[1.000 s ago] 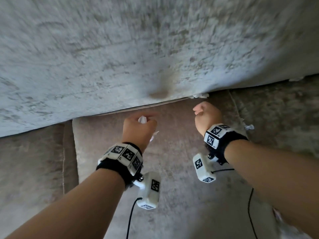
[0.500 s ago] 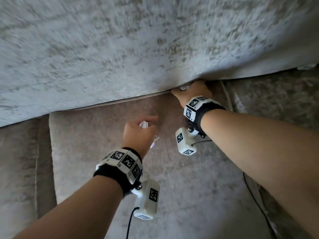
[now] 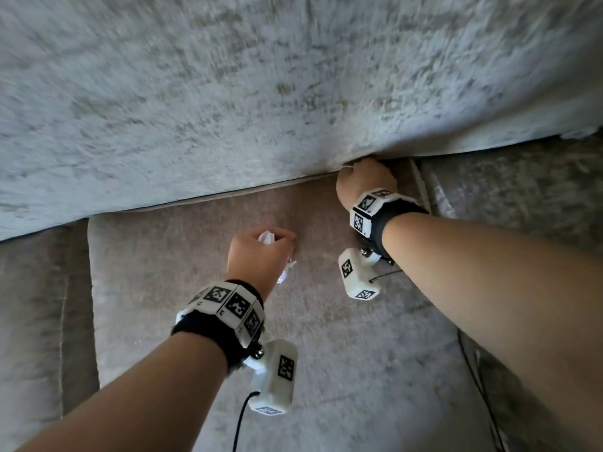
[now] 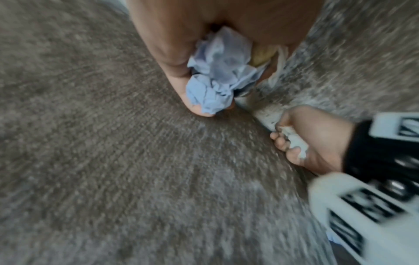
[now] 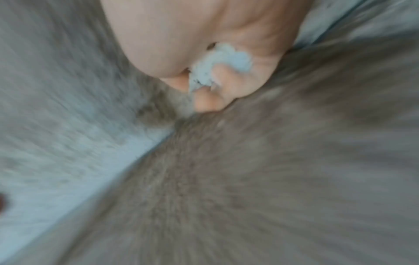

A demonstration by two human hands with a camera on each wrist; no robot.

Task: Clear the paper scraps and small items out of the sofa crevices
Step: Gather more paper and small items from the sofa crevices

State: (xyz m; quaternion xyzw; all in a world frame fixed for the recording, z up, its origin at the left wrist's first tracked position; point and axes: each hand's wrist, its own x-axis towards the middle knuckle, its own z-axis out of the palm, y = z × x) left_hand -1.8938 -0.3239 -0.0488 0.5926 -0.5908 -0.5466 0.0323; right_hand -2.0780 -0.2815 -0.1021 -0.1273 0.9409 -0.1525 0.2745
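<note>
Paper wad (image 4: pixel 218 71), crumpled and pale, fills the left hand (image 3: pixel 257 257), whose fingers curl round it above the seat cushion (image 3: pixel 169 272); a bit of it sticks out past the knuckles and something yellowish shows behind it in the left wrist view, too blurred to name. Ahead and to the right of that hand, the right hand (image 3: pixel 365 181) is pushed against the crevice (image 3: pixel 248 187) where the seat cushion meets the back cushion (image 3: pixel 261 93). Its fingers are closed round a small white scrap (image 5: pixel 217 66), pinched between fingertips and palm. Knuckles of the right hand touch the back cushion, which bulges just over them. Both wrists carry marker bands.
</note>
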